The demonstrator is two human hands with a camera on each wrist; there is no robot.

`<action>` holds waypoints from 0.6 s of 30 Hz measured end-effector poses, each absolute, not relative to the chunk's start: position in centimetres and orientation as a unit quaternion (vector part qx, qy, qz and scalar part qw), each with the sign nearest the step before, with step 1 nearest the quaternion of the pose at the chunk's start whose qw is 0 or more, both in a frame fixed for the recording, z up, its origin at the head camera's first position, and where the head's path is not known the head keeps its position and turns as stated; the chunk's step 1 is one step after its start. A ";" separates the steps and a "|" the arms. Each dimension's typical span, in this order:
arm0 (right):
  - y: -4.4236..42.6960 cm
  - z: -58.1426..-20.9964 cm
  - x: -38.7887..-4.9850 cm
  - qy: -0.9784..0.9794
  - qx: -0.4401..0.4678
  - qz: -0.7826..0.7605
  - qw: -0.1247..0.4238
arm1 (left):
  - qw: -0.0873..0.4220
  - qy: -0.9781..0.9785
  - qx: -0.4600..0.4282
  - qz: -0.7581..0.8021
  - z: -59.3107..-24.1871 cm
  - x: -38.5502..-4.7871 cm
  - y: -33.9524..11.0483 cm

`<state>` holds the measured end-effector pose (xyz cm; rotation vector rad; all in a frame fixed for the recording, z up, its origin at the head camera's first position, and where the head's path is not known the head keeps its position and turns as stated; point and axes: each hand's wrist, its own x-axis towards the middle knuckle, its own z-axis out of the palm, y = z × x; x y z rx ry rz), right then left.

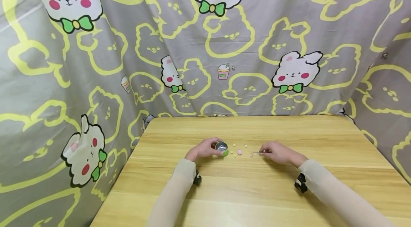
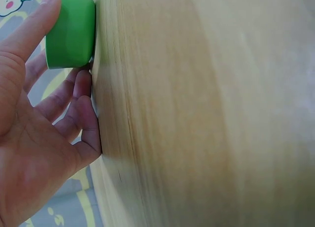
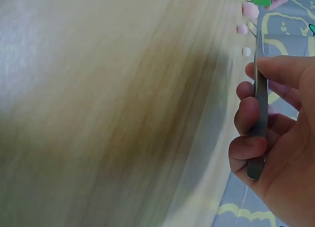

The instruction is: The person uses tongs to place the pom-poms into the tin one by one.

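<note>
Our left hand (image 1: 206, 148), fingers curled round tin (image 2: 71, 35) at lower centre of head view; right hand (image 1: 278, 152), fingers pinching tweezers (image 3: 261, 113), tips by pink bead (image 3: 241, 29). We judge step: picking it up; next calls for light squeeze.

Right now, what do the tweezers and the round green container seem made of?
Tweezers: probably steel, satin-smooth, going by their grey sheen. Round green container: likely painted metal, since its interior looks silvery and reflective, though plastic isn't ruled out.
</note>
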<state>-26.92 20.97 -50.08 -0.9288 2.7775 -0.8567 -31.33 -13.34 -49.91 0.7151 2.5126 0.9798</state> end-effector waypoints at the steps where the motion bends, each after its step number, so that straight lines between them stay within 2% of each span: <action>1: 21.0 -50.1 -26.9 0.909 -0.305 -0.280 0.045 | 0.175 0.886 0.252 0.346 -50.0 -31.4 -13.3; 18: 21.0 -50.8 -27.3 0.906 -0.324 -0.268 0.044 | 0.174 0.885 0.249 0.353 -49.9 -31.3 -13.4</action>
